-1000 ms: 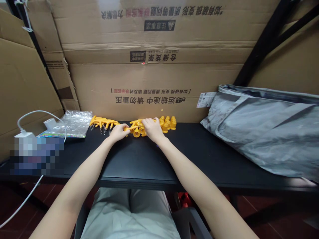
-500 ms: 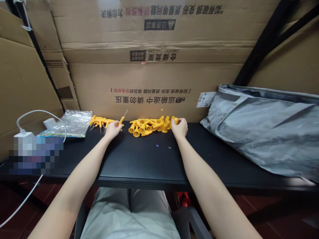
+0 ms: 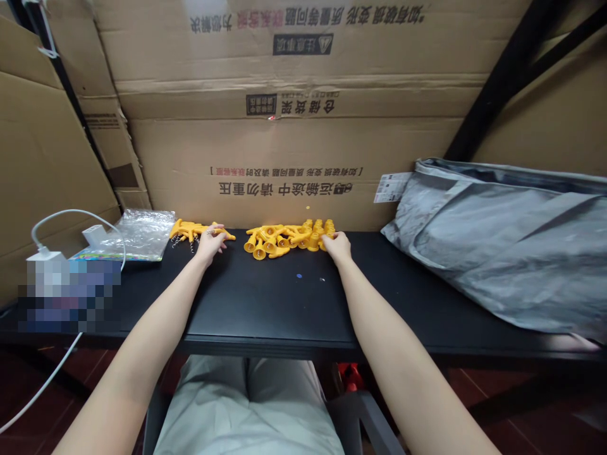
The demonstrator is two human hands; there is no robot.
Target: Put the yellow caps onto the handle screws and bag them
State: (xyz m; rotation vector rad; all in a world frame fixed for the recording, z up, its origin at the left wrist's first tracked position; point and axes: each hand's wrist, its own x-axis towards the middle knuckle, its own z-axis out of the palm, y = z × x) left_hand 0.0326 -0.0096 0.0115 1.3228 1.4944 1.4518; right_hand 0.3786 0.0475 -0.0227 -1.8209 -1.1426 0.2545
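Observation:
My left hand is over the left pile of orange-yellow plastic pieces, which have thin wire spirals sticking out. Its fingers are apart, and a bit of spiral shows beside them. My right hand is low at the right end of the middle group, thumb and fingers closed around a small yellow cup that they partly hide. Several upright yellow cups stand just beyond. Left of these lie yellow hand-shaped pieces with flared cup ends, some showing a wire spiral inside.
A grey fabric bag lies on the right of the black table. Clear plastic packaging and a white charger with cable are at the left. Cardboard walls the back. A small blue dot lies mid-table.
My left hand has moved slightly left and let go of the orange piece with the upright spiral. My right hand has lowered a yellow cup to the table.

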